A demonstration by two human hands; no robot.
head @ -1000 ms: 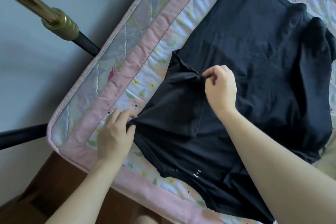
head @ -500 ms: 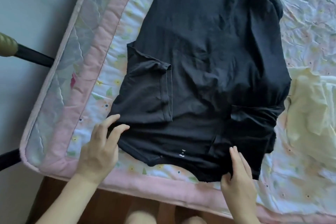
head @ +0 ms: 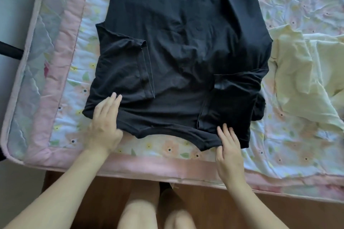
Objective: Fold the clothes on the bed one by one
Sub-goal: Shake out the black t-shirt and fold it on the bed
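A black T-shirt (head: 182, 39) lies flat on the bed, collar toward me, with both sleeves folded inward over the body. My left hand (head: 105, 122) rests on the shirt's left shoulder, thumb tucked under the fabric edge. My right hand (head: 228, 145) pinches the collar edge by the right shoulder, fingers on top and thumb beneath. The shirt's far hem runs out of the top of the view.
A pale yellow garment (head: 305, 72) lies crumpled on the floral quilt (head: 297, 145) to the right of the shirt. The pink quilt border (head: 149, 165) marks the near bed edge. Wooden floor (head: 96, 186) and my knees are below; a dark bed-frame bar (head: 9, 50) sticks out at left.
My left hand slid onto the left shoulder of the shirt. My right hand moved from the left sleeve to the collar's right side. The view shifted right, showing the yellow garment.
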